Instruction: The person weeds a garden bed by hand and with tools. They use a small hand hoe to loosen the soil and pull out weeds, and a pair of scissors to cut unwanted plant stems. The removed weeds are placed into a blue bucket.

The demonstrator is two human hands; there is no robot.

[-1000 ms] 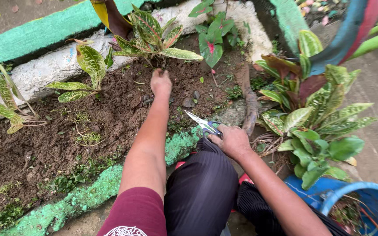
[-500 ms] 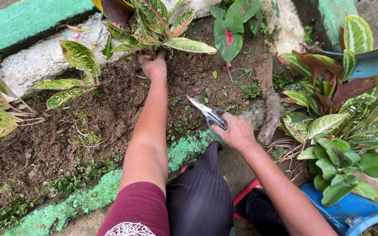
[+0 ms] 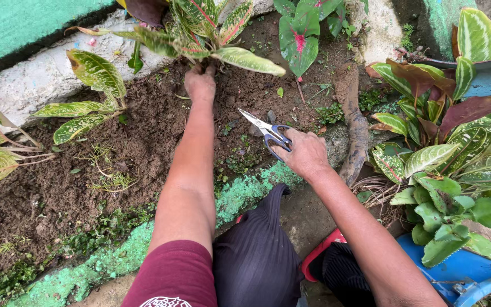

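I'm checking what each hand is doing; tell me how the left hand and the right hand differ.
The left hand reaches far out to the base of a variegated plant, touching soil; the right hand stays nearer the body. The left hand holds no tool; the right hand grips blue-handled scissors, blades shut. Both are bare.

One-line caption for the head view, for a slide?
Left hand grips the base of a variegated plant in a soil bed; right hand holds scissors.

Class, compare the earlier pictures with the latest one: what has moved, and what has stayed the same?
The left hand reached farther forward across the soil, up to the base of the variegated plant. The right hand kept its hold on the scissors, blades pointing toward the bed.
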